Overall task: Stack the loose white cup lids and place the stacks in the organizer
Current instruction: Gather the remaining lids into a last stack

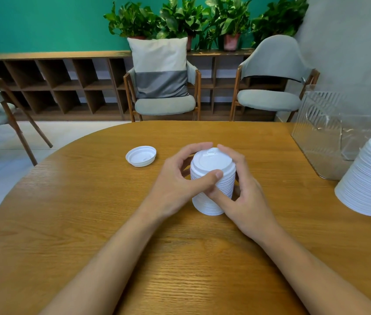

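Bare forearms reach in from six o'clock across the round wooden table [84,223] and meet at its middle, where a stack of white lids [213,163] stands upright on the wood. Both hands are wrapped round it. The left hand [175,185] curls its fingers over the far side of the top lid, and its thumb presses on that lid's near rim. The right hand [245,196] closes round the stack's right flank, fingertips at the top edge and thumb laid against the lower front of the column.

At ten o'clock from the stack, well apart from it, one loose lid [141,156] lies alone on the table, turned hollow side up.

At two o'clock a clear ribbed organizer [323,130] sits near the table's far right edge. No lids show inside the visible part of it. At three o'clock a second, taller stack of lids [370,178] leans toward the right and is cut by the frame edge. It overlaps the organizer in view, and I cannot tell whether the two touch.

Beyond the table at twelve o'clock stand two grey chairs, one [165,104] holding a white and grey cushion [160,67], the other [268,100] bare. Behind them run a low wooden shelf unit [50,83] and potted plants [180,17] against a green wall.
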`<state>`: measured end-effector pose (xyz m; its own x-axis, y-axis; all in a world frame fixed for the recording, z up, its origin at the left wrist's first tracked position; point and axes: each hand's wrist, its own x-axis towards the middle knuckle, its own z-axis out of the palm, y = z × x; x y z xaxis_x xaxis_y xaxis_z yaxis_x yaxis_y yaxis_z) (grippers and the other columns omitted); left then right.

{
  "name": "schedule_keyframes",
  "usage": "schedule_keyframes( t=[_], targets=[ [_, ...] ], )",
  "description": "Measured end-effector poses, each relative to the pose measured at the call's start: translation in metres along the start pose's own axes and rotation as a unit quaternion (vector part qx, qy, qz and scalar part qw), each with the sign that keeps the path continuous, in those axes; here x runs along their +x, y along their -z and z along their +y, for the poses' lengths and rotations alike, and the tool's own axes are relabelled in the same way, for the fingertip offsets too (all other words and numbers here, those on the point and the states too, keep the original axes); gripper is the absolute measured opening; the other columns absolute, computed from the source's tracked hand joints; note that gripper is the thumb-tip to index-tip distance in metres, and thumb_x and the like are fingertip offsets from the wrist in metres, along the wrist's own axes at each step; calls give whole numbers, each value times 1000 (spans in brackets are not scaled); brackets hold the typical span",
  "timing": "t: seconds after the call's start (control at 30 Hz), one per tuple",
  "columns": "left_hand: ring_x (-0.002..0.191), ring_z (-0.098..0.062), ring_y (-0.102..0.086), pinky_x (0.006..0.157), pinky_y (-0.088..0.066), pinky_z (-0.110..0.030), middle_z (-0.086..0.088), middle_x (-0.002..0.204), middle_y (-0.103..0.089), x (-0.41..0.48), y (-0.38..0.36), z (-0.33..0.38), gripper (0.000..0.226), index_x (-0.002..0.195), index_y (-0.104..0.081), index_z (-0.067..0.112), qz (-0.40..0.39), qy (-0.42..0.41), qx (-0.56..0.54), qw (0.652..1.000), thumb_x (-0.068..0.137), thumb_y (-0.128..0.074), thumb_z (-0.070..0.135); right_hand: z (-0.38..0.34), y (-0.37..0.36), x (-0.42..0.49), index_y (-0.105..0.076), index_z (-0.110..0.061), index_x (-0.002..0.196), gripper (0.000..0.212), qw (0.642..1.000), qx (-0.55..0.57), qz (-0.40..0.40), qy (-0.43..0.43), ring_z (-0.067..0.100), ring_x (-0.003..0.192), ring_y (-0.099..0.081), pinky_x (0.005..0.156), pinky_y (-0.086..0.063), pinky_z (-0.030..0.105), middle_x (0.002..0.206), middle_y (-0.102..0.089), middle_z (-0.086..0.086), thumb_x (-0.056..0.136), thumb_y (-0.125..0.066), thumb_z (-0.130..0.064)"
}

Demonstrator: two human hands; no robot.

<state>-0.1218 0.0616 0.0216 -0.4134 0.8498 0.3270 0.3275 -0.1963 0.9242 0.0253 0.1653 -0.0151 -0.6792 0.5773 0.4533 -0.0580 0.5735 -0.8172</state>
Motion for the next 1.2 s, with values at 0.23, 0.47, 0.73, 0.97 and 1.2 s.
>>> schedule_keyframes(
  t=[0.23, 0.47, 0.73, 0.97, 1.2],
  targets=[
    [116, -12, -65, 99, -55, -32, 15, 126, -68, 1, 0, -6, 52, 136, -60, 34, -20, -8, 34, 999, 86, -77, 37, -2, 2, -1, -34, -54, 146, 72, 999, -4, -27, -18, 3, 126, -55, 103, -51, 36, 137, -55, -24, 86, -74, -57],
    [132, -8, -59, 106, -49, -24, 12, 138, -65, -1, 18, -19, 51, 147, -55, 35, -16, -9, 42, 999, 99, -60, 53, -1, 3, -1, -32, -57, 143, 80, 998, -49, -25, -10, -5, 127, -51, 101, -44, 14, 140, -49, -32, 81, -82, -51],
    [139, -26, -48, 114, -43, -47, -2, 152, -51, 15, 75, -72, 46, 140, -61, 19, 184, 63, 404, 894, 96, -70, 27, -4, 3, 0, -29, -65, 138, 78, 998, -44, -28, -24, -13, 127, -46, 102, -44, 21, 138, -43, -44, 77, -77, -61],
    [122, -32, -60, 105, -46, -50, -9, 130, -67, 18, 79, -75, 34, 120, -70, 13, 180, 110, 444, 871, 95, -72, 36, -5, 3, 0, -29, -64, 139, 78, 998, -44, -28, -21, -13, 127, -46, 102, -46, 24, 137, -41, -47, 77, -76, -61],
    [92, -31, -67, 73, -45, -38, -8, 103, -75, 15, 68, -56, 27, 111, -70, 12, 169, 38, 457, 872, 102, -64, 38, -5, 3, 0, -34, -59, 140, 77, 999, -38, -18, -23, -7, 130, -48, 107, -49, 36, 139, -46, -38, 78, -79, -67]
  ],
)
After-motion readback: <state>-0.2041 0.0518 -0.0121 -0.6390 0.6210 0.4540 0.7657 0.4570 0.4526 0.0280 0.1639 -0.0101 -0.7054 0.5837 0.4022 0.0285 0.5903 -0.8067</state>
